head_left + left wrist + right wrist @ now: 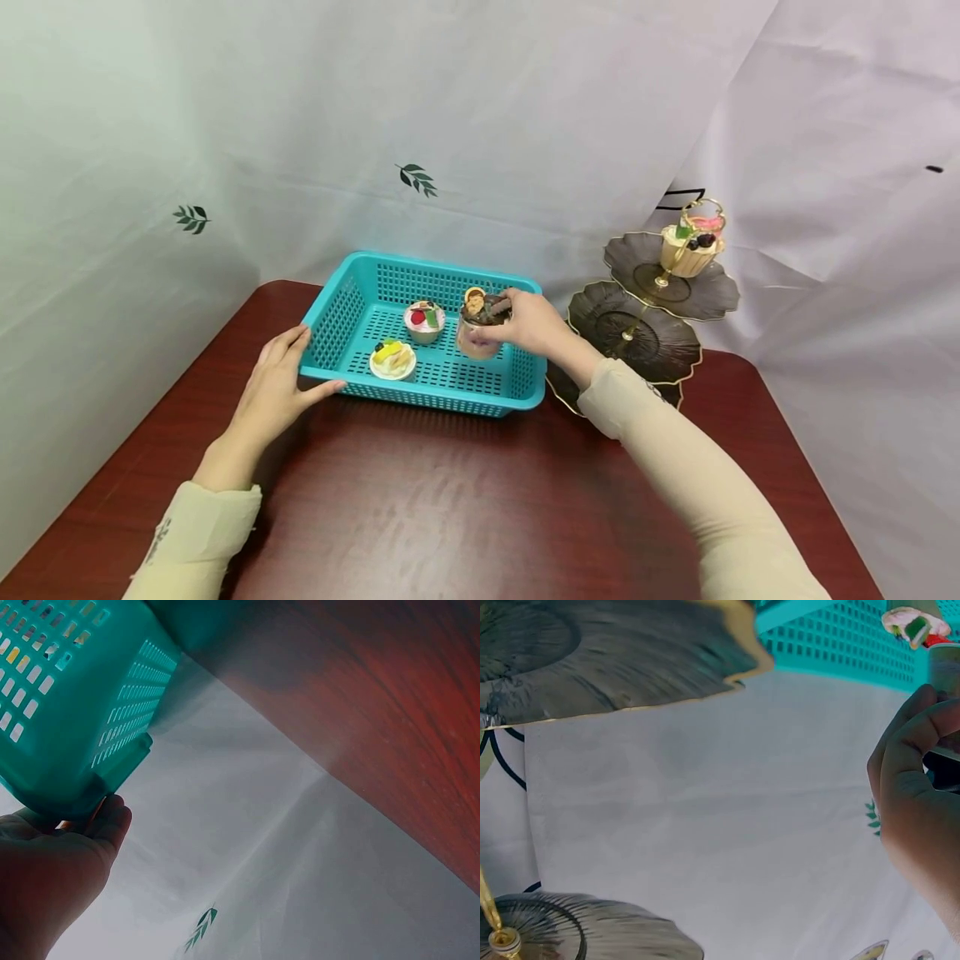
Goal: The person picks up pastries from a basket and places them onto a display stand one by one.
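The right hand (528, 321) pinches a pinkish, dark-topped round dessert cup (476, 347) inside the turquoise perforated plastic basket (442, 397) — base contact is hard to judge. The left hand (273, 385), spread, touches the basket corner beside it; steadying that and keeping the cup upright should serve best.

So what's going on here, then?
A person's right hand grips a dark-topped, clear dessert cup in or just above a turquoise plastic basket, while their left hand touches the basket's near-left corner. A yellow-topped white cup and a red-topped cup stand inside. A berry-topped beige cup is on a dark, gold-rimmed tiered stand.
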Motion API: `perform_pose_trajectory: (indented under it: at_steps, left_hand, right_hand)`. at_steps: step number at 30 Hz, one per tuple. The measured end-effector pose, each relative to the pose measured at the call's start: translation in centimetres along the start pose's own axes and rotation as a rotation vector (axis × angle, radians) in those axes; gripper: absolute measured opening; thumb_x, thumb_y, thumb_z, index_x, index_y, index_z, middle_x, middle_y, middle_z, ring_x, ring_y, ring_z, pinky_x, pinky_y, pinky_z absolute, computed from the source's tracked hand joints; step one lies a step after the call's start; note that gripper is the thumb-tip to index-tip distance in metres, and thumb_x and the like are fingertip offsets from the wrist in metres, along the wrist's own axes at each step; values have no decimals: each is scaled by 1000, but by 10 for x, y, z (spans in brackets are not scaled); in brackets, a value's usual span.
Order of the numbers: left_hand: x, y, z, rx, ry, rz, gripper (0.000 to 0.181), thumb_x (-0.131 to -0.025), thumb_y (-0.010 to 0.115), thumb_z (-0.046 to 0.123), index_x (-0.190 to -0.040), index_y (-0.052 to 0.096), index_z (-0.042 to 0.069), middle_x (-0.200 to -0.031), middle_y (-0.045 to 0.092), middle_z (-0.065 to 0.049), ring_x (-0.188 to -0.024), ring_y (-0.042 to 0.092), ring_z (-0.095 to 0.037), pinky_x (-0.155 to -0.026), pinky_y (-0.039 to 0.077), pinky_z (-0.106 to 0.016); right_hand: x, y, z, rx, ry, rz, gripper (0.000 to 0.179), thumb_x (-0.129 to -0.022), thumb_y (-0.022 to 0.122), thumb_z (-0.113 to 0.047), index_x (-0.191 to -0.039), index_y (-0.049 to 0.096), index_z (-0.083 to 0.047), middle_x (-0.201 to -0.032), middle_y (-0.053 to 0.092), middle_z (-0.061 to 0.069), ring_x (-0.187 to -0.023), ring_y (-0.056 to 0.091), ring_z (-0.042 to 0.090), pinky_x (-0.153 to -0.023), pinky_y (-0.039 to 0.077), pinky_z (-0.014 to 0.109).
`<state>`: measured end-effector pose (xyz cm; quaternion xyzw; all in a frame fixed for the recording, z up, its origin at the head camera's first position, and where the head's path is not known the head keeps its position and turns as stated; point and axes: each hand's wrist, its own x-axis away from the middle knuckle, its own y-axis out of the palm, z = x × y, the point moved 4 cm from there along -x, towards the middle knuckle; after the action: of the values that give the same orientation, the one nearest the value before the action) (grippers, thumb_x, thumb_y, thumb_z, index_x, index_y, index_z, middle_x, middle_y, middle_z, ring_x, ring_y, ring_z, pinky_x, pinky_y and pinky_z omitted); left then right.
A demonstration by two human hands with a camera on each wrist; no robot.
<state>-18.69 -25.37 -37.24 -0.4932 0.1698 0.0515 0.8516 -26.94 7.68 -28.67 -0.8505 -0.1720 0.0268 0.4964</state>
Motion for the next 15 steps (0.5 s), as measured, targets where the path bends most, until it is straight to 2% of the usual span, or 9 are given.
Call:
perform_pose_trajectory:
  at_steps: [8,15]
  left_hand:
    - [0,1,-1,2,1,8,98,-76,79,43,-145,33,-10,-148,33,-27,-135,28,-44,-103,33,-66]
    - [0,1,-1,0,5,7,99,-76,78,45,-144,33,-10,-148,34,-27,-135,28,-45,-103,34,-65]
  right_hand:
    - [7,-12,3,25,-10,35,72,-77,72,-55,-128,54,-8,-122,64,7,-88,62,20,-66,48,29]
    - [15,-20,7,32,-13,27,78,-77,72,-56,-134,49,-7,-122,66,5,-84,61,18,-64,46,28]
